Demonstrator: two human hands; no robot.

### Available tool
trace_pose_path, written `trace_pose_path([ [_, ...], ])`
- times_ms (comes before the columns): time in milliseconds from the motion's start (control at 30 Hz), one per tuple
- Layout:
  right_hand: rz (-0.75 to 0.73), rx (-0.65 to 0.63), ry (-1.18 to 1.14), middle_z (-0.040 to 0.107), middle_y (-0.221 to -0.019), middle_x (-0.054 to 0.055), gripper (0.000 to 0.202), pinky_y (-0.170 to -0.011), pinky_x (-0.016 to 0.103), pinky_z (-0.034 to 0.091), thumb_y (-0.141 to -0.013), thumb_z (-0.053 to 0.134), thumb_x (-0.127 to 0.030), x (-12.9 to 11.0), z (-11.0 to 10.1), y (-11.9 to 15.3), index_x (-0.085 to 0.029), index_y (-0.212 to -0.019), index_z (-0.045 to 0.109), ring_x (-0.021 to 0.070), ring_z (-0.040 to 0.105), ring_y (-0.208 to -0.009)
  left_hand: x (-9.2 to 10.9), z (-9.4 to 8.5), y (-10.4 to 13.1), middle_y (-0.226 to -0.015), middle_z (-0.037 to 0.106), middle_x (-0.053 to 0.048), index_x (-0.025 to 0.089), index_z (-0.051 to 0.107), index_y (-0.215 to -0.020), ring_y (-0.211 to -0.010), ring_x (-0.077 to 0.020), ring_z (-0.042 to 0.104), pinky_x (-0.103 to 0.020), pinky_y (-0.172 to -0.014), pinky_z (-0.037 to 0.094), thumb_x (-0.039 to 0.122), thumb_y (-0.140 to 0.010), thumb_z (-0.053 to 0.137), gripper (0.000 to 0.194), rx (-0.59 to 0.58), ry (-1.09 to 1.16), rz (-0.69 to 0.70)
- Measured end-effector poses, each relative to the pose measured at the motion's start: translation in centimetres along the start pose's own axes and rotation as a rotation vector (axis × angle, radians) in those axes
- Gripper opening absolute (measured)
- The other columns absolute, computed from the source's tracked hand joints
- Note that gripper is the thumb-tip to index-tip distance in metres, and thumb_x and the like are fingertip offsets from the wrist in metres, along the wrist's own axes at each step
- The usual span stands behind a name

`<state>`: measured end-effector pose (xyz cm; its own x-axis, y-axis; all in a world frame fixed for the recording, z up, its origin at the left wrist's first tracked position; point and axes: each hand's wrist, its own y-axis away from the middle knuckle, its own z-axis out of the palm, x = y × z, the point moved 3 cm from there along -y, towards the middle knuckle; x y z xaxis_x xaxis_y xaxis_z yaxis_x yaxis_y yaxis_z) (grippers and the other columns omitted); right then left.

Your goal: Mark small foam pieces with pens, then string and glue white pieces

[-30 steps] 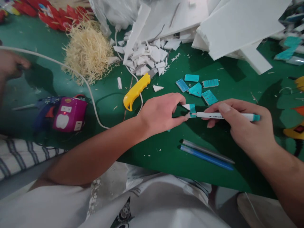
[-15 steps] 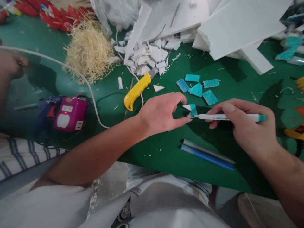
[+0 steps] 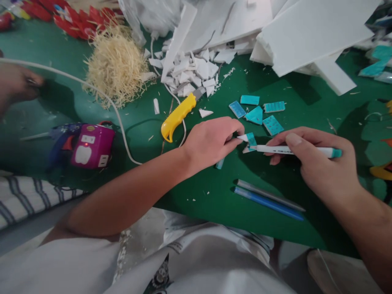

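My left hand point(image 3: 211, 139) pinches the left end of a small white foam piece point(image 3: 251, 139), partly coloured teal, between thumb and fingers. In my right hand point(image 3: 327, 171) is a white marker point(image 3: 275, 149) with a teal end, held like a pen. Its tip meets the teal part of the piece. Just beyond lie several teal and blue foam pieces point(image 3: 254, 115), some with darker marks. Another bluish piece point(image 3: 219, 163) shows partly from under my left hand. Nearer my body, a grey pen point(image 3: 269, 195) and a blue pen point(image 3: 269, 204) lie side by side.
A yellow box cutter point(image 3: 178, 116) lies left of centre, its blade by white foam scraps point(image 3: 196, 69). Foam boards point(image 3: 318, 32) are stacked behind. Leftward are a straw heap point(image 3: 116, 67), a magenta socket cube point(image 3: 93, 146), a white cable point(image 3: 118, 114) and another person's hand point(image 3: 23, 83).
My left thumb and fingers have closed together at the left end of the foam piece. The bluish piece beneath that hand shows more. The other person's hand has shifted slightly right.
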<state>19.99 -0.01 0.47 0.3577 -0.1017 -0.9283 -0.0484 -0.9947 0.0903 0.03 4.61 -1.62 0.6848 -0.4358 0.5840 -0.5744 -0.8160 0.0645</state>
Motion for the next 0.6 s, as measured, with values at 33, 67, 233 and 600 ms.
trace_pose_path([
  [33, -0.001, 0.000, 0.001, 0.068, -0.056, 0.001, 0.026, -0.054, 0.028, 0.050, -0.085, 0.072, -0.042, -0.02, 0.04, -0.03, -0.023, -0.068, 0.077, 0.0130, 0.062, -0.051, 0.00, 0.04, -0.01, -0.078, 0.063, 0.003, 0.021, 0.072, -0.102, -0.073, -0.0131, 0.058, -0.027, -0.067, 0.036, 0.027, -0.096, 0.065, 0.011, 0.011, 0.001, 0.006],
  [67, 0.000, 0.001, 0.004, 0.068, -0.055, 0.001, 0.028, -0.054, 0.028, 0.049, -0.084, 0.072, -0.046, -0.03, 0.06, -0.05, -0.024, -0.067, 0.076, 0.0132, 0.061, -0.051, -0.01, 0.09, -0.01, -0.078, 0.062, 0.003, 0.021, 0.072, -0.101, -0.072, -0.0126, 0.058, -0.027, -0.066, 0.036, 0.026, -0.095, 0.066, 0.010, 0.024, 0.004, 0.011],
  [233, -0.002, -0.002, 0.010, 0.067, -0.054, 0.000, 0.034, -0.053, 0.027, 0.050, -0.086, 0.070, -0.053, 0.24, 0.04, 0.00, -0.026, -0.066, 0.076, 0.0131, 0.061, -0.051, -0.07, 0.28, 0.04, -0.076, 0.063, 0.003, 0.019, 0.071, -0.099, -0.070, -0.0115, 0.058, -0.026, -0.064, 0.036, 0.022, -0.093, 0.067, 0.008, 0.070, 0.022, 0.038],
  [600, 0.007, 0.034, 0.023, 0.069, -0.057, -0.001, 0.024, -0.054, 0.025, 0.051, -0.087, 0.067, -0.032, -0.03, -0.02, 0.16, -0.026, -0.067, 0.078, 0.0117, 0.062, -0.053, -0.13, 0.29, 0.17, -0.078, 0.066, 0.003, 0.019, 0.070, -0.098, -0.069, -0.0110, 0.060, -0.025, -0.062, 0.037, 0.022, -0.093, 0.067, 0.007, 0.086, 0.040, 0.047],
])
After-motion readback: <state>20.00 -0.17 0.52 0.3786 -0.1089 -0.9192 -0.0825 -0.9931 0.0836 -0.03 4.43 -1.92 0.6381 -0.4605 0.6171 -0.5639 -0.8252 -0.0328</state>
